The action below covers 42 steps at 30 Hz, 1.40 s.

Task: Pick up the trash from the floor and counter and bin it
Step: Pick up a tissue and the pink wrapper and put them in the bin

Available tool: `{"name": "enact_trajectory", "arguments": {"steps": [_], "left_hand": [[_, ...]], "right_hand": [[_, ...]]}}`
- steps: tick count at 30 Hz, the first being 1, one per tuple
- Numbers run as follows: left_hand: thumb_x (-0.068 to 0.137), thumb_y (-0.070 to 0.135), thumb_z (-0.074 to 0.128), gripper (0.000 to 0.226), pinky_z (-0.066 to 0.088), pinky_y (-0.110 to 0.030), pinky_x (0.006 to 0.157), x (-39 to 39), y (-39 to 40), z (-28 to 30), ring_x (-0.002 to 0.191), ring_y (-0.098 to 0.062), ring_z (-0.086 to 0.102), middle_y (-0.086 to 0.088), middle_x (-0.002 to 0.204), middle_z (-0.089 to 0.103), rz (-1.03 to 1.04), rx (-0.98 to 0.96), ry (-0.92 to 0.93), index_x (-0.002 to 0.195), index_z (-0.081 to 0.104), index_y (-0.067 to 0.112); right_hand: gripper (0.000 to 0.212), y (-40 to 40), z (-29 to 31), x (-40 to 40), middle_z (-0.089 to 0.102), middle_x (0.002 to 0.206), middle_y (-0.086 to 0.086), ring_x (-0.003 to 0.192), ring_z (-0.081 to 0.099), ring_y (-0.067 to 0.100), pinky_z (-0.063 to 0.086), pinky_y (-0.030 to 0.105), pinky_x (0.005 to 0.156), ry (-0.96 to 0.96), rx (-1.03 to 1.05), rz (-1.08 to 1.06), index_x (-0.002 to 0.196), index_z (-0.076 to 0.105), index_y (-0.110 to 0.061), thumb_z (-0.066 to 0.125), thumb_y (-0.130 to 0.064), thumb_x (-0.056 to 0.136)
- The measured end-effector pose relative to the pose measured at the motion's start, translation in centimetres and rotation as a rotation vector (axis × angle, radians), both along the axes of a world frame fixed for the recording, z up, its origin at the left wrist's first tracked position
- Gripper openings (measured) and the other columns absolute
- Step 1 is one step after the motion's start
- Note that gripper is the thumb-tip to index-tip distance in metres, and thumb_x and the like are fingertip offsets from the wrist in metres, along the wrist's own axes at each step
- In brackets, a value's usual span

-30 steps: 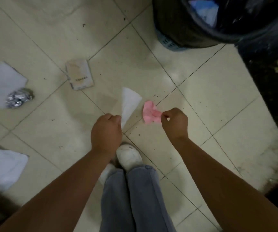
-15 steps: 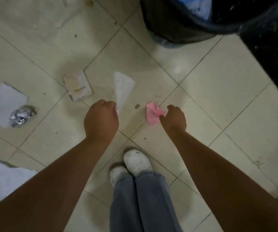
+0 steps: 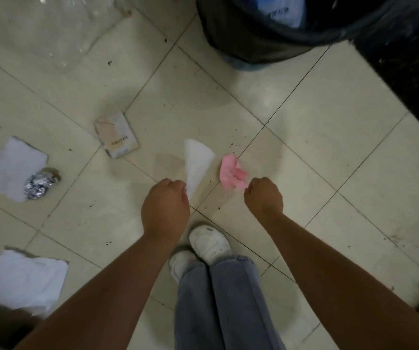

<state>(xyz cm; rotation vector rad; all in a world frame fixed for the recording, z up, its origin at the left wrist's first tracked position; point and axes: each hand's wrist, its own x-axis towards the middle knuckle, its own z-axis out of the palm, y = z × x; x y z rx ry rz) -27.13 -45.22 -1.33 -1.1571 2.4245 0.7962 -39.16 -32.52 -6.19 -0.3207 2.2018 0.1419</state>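
A: Any writing legible?
B: A dark line on the packet (image 3: pixel 117 134), left of centre, too blurred to read.
A: The hands?
B: Left hand (image 3: pixel 165 207) pinches a white paper (image 3: pixel 197 164) that sticks up from its fingers; right hand (image 3: pixel 264 195) grips a pink scrap (image 3: pixel 232 172) at its fingertips. Bin (image 3: pixel 266 34) upper right.

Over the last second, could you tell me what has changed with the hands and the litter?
Very little. The left hand keeps its pinch on the white paper and the right hand on the pink paper; nothing was released. Only the view swayed. The foil ball, small carton, tissues and bin stayed put.
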Motion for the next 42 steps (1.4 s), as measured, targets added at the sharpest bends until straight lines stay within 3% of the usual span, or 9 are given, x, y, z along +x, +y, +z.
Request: {"name": "enact_trajectory", "arguments": {"steps": [4,8,14,19,22,26,33,37,42], "left_hand": [[0.095,0.005,0.048,0.023,0.032,-0.026,0.062,-1.5,-0.8,1.1,0.083,-0.034,0.062,-0.023,0.090,0.066,0.014,-0.004,-0.029,0.096,0.068,-0.005],[0.099,0.012,0.041,0.028,0.032,-0.023,0.068,-2.0,-1.7,-0.5,0.095,-0.028,0.060,-0.017,0.105,0.065,-0.032,-0.045,-0.050,0.114,0.064,0.002],[0.101,0.016,0.039,0.030,0.036,-0.021,0.071,-0.4,-2.3,-2.1,0.098,-0.023,0.061,-0.013,0.108,0.065,-0.067,-0.036,-0.147,0.117,0.061,0.005],[0.099,0.013,0.043,0.027,0.034,-0.023,0.067,-0.8,-2.7,0.6,0.095,-0.027,0.061,-0.017,0.104,0.065,-0.018,0.015,-0.176,0.112,0.064,0.001],[0.082,-0.004,0.066,0.006,0.035,-0.024,0.055,-2.3,-2.7,4.4,0.063,-0.034,0.066,-0.023,0.070,0.068,-0.042,-0.010,-0.070,0.079,0.071,-0.006],[0.057,-0.014,0.081,0.020,0.030,-0.016,0.044,-6.4,-2.9,11.9,0.034,-0.027,0.057,-0.016,0.043,0.060,-0.027,0.003,0.003,0.053,0.066,-0.002],[0.094,0.004,0.049,0.022,0.031,-0.028,0.061,-17.3,-6.0,22.0,0.082,-0.036,0.063,-0.027,0.090,0.066,0.170,0.075,0.153,0.091,0.067,-0.008],[0.098,0.010,0.042,0.025,0.039,-0.030,0.068,-23.9,-9.4,21.2,0.099,-0.030,0.061,-0.021,0.109,0.063,0.169,0.075,0.050,0.104,0.063,-0.003],[0.098,0.013,0.044,0.029,0.045,-0.036,0.095,-28.9,-12.1,18.6,0.117,-0.030,0.053,-0.019,0.127,0.054,0.082,0.200,-0.186,0.124,0.050,0.001]], "right_hand": [[0.040,-1.0,0.2,-0.1,0.027,0.151,0.008,0.138,0.024,0.029,0.035,0.042,0.107,-0.072,-0.015,0.151,0.130,0.046,-0.012,0.051,-0.021,0.091],[0.047,-1.4,-3.3,-1.0,0.005,0.159,0.003,0.146,0.001,0.031,0.020,0.048,0.116,-0.129,0.028,0.146,0.139,0.036,-0.019,0.047,-0.025,0.093],[0.044,-0.5,-6.0,-0.6,0.053,0.128,0.012,0.118,0.049,0.028,0.044,0.039,0.097,-0.143,0.047,0.122,0.129,0.041,-0.005,0.048,-0.029,0.092],[0.032,0.1,-0.7,0.1,0.061,0.116,0.014,0.104,0.057,0.028,0.050,0.036,0.091,0.007,-0.158,0.064,0.120,0.051,-0.002,0.048,-0.018,0.093],[0.032,0.1,5.3,-0.4,0.065,0.109,0.022,0.096,0.061,0.039,0.053,0.040,0.083,0.132,-0.358,0.080,0.115,0.057,0.005,0.054,-0.007,0.086],[0.046,-1.4,16.3,-3.7,0.070,0.092,0.026,0.080,0.067,0.039,0.057,0.039,0.073,0.179,-0.522,0.061,0.103,0.064,0.009,0.038,-0.020,0.078],[0.043,-8.0,28.2,-14.2,0.060,0.113,0.030,0.103,0.059,0.040,0.048,0.037,0.090,0.300,-0.633,-0.071,0.112,0.059,0.010,0.044,-0.013,0.078],[0.029,-11.8,27.1,-20.7,0.055,0.124,0.025,0.110,0.054,0.037,0.045,0.037,0.093,0.185,-0.538,0.009,0.114,0.056,0.007,0.046,-0.005,0.090],[0.037,-15.0,24.5,-26.5,0.047,0.136,0.021,0.123,0.047,0.035,0.040,0.037,0.103,-0.044,-0.367,0.300,0.127,0.047,0.002,0.045,-0.006,0.091]]}}
